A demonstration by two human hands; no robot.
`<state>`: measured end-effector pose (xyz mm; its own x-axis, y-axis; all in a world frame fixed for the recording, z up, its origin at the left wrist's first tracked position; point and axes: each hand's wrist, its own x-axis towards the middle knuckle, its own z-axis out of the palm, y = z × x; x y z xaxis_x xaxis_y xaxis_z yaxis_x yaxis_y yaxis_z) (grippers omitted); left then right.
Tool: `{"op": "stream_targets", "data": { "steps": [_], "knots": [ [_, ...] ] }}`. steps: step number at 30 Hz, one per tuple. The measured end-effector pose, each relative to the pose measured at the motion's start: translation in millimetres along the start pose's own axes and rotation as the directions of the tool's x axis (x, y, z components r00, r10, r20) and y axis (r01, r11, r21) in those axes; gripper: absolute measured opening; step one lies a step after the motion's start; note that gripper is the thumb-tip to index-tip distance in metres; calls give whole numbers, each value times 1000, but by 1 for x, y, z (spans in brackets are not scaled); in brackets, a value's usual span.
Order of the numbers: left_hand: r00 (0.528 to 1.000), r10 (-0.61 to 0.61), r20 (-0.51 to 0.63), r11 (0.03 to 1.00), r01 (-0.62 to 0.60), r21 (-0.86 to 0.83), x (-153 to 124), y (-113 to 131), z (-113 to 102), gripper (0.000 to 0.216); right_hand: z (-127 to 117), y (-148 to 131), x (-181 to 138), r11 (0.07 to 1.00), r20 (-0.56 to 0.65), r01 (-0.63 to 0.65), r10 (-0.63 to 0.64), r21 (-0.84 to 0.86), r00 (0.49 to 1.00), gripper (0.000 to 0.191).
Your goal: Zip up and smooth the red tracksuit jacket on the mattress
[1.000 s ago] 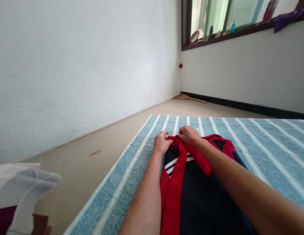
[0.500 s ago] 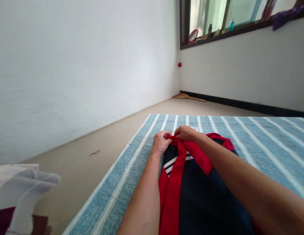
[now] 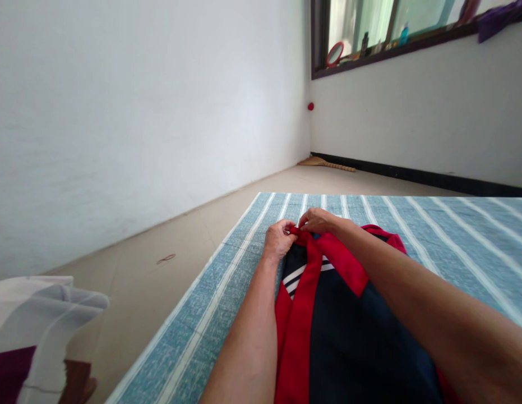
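Note:
A dark navy jacket with red bands and white stripes lies on the blue striped sheet. At its far end, my left hand pinches the red edge between thumb and fingers. Right beside it, my right hand has its fingers closed on the same red edge, the fingertips of both hands nearly touching. My right forearm crosses over the jacket and hides part of its right side. A red section at the far right of the jacket shows beyond that arm.
White and maroon cloth hangs at the lower left over a brown object. A thin loop lies on the floor. A broom rests in the corner. On the window sill stand a red-rimmed mirror and bottles.
My right hand has shifted slightly up and left, closer to my left hand, along the red edge. The whole view has tilted a little; the jacket stays in place.

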<state>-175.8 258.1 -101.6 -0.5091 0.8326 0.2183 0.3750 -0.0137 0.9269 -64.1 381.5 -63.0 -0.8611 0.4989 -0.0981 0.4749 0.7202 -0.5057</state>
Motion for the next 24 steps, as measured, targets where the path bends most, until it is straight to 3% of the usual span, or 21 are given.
{"op": "stream_targets", "data": {
  "steps": [8,16,24],
  "knots": [
    [993,-111,26,984,113,-135,0,-2,1,37,3,-6,-8,996,-25,-43,45,81,999,25],
    [995,-90,43,982,95,-163,-1,-2,-1,36,-5,-7,-5,993,19,-9,7,117,1000,22],
    [994,-102,35,981,107,-163,1,-4,-1,33,7,-8,-3,997,-99,19,-11,77,995,20]
  ]
}}
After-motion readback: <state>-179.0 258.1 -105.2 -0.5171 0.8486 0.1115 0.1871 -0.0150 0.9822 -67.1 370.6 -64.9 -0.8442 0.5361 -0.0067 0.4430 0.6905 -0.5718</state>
